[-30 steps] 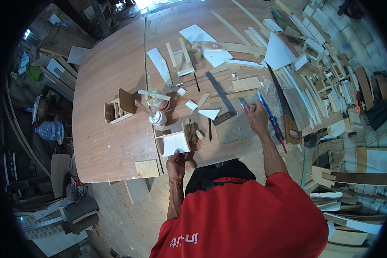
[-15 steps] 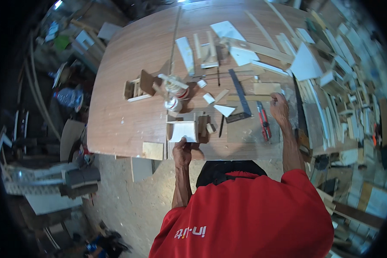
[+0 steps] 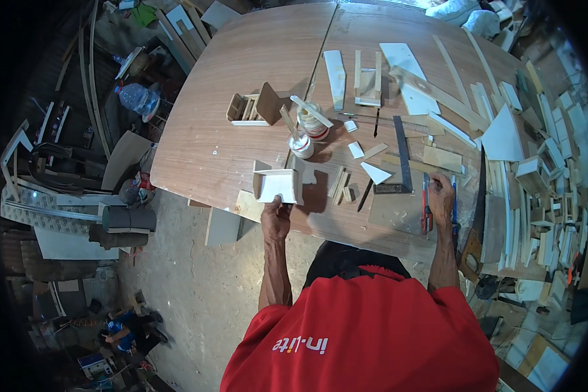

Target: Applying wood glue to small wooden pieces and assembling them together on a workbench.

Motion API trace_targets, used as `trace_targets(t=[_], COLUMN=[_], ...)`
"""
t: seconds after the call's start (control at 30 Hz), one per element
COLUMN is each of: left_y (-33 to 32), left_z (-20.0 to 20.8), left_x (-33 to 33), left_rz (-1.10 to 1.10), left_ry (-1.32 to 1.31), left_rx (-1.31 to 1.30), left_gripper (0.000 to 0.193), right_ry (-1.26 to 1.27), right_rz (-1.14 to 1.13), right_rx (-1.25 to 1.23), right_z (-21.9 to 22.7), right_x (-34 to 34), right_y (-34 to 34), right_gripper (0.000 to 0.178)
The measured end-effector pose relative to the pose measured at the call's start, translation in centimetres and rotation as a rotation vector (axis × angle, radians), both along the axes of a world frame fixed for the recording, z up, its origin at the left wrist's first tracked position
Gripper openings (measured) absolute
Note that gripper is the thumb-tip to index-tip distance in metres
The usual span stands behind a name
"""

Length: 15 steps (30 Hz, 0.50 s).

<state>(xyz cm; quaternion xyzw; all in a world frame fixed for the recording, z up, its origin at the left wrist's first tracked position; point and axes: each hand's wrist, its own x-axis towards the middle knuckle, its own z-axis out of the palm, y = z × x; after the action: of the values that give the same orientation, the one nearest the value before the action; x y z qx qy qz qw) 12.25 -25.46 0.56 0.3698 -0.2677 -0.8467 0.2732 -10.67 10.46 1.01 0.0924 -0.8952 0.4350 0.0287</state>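
My left hand [image 3: 276, 221] grips the near edge of a small open wooden box [image 3: 276, 185] with a white inside, thumb on top. The box is tilted, and its shadow falls on the table to its right. My right hand [image 3: 441, 193] is at the right of the table, fingers curled; what they hold, if anything, is hidden. Just left of it lies a red utility knife [image 3: 426, 208], and a blue pen-like tool [image 3: 455, 208] is at its right. Farther off are a dark L-shaped square [image 3: 402, 154] and a flat wood block [image 3: 443, 159].
Two glue pots, one near [image 3: 301, 147] and one far [image 3: 314, 121], hold sticks. A compartmented wooden box [image 3: 252, 108] stands left of them. A pencil [image 3: 365, 198] and short wood strips [image 3: 339, 183] lie mid-table. A handsaw [image 3: 475, 225] and wood offcuts [image 3: 526, 209] crowd the right side.
My left hand has lifted the box and carried it left, away from the wood strips. My right hand has drawn back toward me from the wood block to beside the knife. The view has shifted.
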Motion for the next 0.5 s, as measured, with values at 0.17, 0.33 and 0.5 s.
trace_targets(t=[0.17, 0.33, 0.5], left_y=[-5.8, -10.7, -13.9], left_z=[-0.4, -1.7, -2.7], left_x=[0.4, 0.2, -1.0], left_rz=[-0.002, 0.031, -0.088], left_ry=[0.056, 0.048, 0.038], left_rx=[-0.036, -0.028, -0.061], left_gripper=[0.010, 0.010, 0.012], right_ry=[-0.008, -0.043, -0.099], right_rz=[-0.042, -0.078, -0.201], right_rx=[-0.013, -0.047, -0.074], right_z=[-0.3, 0.0, 0.6], right_x=[1.3, 3.2, 4.5], right_y=[-0.2, -0.2, -0.7], right_gripper=[0.020, 0.019, 0.019])
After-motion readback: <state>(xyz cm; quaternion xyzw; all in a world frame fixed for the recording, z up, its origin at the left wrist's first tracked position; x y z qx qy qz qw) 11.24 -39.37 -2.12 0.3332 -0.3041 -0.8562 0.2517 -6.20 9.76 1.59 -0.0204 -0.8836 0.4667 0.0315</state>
